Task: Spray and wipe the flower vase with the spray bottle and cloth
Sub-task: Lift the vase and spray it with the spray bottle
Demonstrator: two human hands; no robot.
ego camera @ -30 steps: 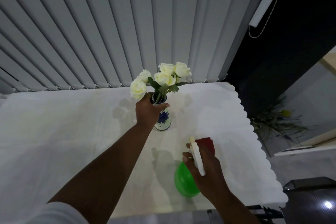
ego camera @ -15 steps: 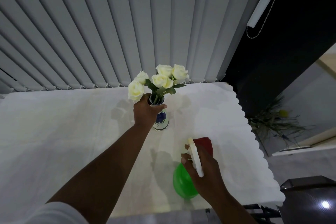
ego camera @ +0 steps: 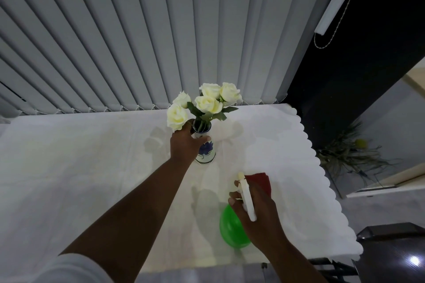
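Note:
A small white vase [ego camera: 207, 151] with a blue flower print stands on the table, holding white roses [ego camera: 204, 104]. My left hand [ego camera: 185, 145] is wrapped around the vase's neck and upper body. My right hand [ego camera: 257, 211] grips a green spray bottle [ego camera: 230, 230] by its white trigger head, whose nozzle points toward the vase. A folded red cloth [ego camera: 261, 181] lies on the table just beyond my right hand, partly hidden by it.
The table wears a white cloth with a scalloped edge [ego camera: 322, 167] on its right side. Grey vertical blinds [ego camera: 138, 41] hang right behind the table. A dry plant [ego camera: 351, 156] sits on the floor to the right, and a dark glossy object [ego camera: 395, 255] at lower right.
Both hands hold the same things with the same grips. The whole scene sits slightly lower in the picture than half a second ago, so the view has shifted a little.

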